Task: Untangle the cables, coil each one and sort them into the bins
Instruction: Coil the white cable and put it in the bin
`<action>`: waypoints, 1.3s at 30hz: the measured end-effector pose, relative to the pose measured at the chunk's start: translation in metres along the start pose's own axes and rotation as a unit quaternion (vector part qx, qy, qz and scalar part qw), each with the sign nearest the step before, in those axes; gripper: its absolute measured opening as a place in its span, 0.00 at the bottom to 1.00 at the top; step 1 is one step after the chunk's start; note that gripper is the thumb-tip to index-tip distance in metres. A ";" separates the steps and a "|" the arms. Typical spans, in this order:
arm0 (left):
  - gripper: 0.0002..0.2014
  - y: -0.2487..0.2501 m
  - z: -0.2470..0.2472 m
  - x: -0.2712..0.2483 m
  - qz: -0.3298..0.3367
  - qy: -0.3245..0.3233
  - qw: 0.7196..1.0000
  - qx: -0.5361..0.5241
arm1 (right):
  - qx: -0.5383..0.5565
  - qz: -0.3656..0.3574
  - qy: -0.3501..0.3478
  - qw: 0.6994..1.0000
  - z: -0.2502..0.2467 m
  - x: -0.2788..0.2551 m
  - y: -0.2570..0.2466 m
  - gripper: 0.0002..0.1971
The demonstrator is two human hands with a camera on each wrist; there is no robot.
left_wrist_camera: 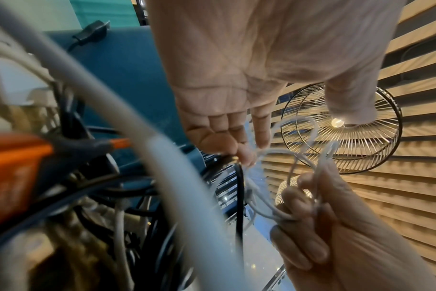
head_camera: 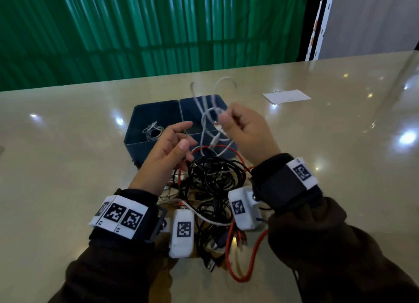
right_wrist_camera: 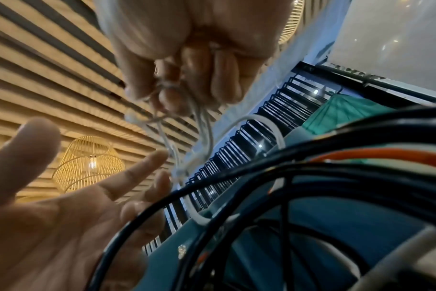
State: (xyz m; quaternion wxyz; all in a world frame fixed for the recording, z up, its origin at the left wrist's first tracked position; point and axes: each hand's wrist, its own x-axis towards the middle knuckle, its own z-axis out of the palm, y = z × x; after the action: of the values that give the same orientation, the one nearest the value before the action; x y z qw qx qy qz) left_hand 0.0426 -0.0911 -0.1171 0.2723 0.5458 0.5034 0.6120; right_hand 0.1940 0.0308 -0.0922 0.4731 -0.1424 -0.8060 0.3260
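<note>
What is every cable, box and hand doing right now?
white cable: lifted in loose loops, gripped by right hand.
right hand: curled round the white cable.
left hand: open, fingers relaxed.
cable pile: tangled on table.
left bin: holds one coiled cable.

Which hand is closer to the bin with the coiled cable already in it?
The left hand. It hangs open just in front of that bin, overlapping its near right corner. The right hand is farther right, over the other bin, gripping a white cable.
</note>
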 end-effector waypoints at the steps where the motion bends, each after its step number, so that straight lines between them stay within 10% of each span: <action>1: 0.31 0.000 0.001 0.001 -0.003 -0.011 1.000 -0.002 | 0.009 -0.004 -0.039 0.999 0.005 -0.002 -0.002 0.15; 5: 0.39 0.000 0.003 0.000 -0.006 -0.013 1.000 -0.008 | 0.017 0.027 -0.174 0.984 0.011 -0.005 -0.002 0.07; 14: 0.44 0.005 0.010 -0.001 0.011 -0.012 1.000 -0.025 | -0.034 -0.019 -0.177 0.983 0.012 -0.006 0.002 0.10; 22: 0.07 0.009 0.014 -0.003 0.078 0.074 0.994 0.011 | -0.019 -0.021 -0.135 0.990 0.009 -0.008 -0.001 0.08; 30: 0.13 0.008 0.014 -0.001 0.044 0.082 0.983 -0.158 | 0.035 0.001 0.004 0.999 0.003 -0.008 0.016 0.21; 39: 0.04 -0.002 0.009 0.000 0.051 -0.018 0.956 -0.289 | -0.053 -0.026 -0.072 0.996 0.001 -0.006 0.014 0.13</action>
State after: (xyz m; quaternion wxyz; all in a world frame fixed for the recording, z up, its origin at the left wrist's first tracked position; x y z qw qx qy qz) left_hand 0.0504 -0.0873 -0.1199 0.3961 0.4798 0.2716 0.7343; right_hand 0.1955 0.0377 -0.1056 0.4140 -0.1224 -0.8575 0.2797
